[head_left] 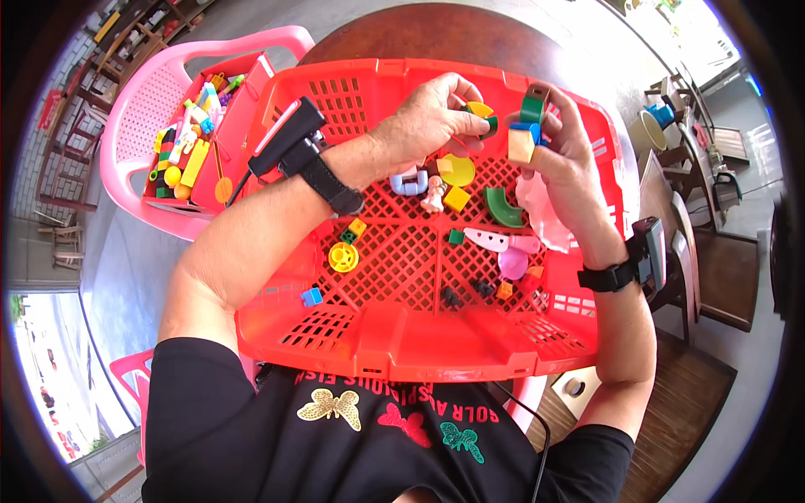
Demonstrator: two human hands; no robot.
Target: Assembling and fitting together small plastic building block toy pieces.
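Both of my hands are raised over a red plastic basket (402, 366). In my left hand (426, 120), the thumb and fingers are closed on a small yellow and green toy piece (480, 110). My right hand (570, 163) grips a cluster of toy blocks (521, 144), with green curved, blue and cream parts. The two held pieces are close but apart. Under them on the basket floor are a small doll (434, 194), a yellow disc (458, 170), a yellow block (456, 199), a light blue bent tube (409, 182) and a green curved piece (501, 208).
A toy knife (488, 240), a purple round piece (512, 263), a yellow wheel (343, 257) and a blue block (311, 297) also lie in the basket. At left, a pink chair (126, 138) holds a red box (262, 74) of toys. A brown round table (436, 33) stands beyond.
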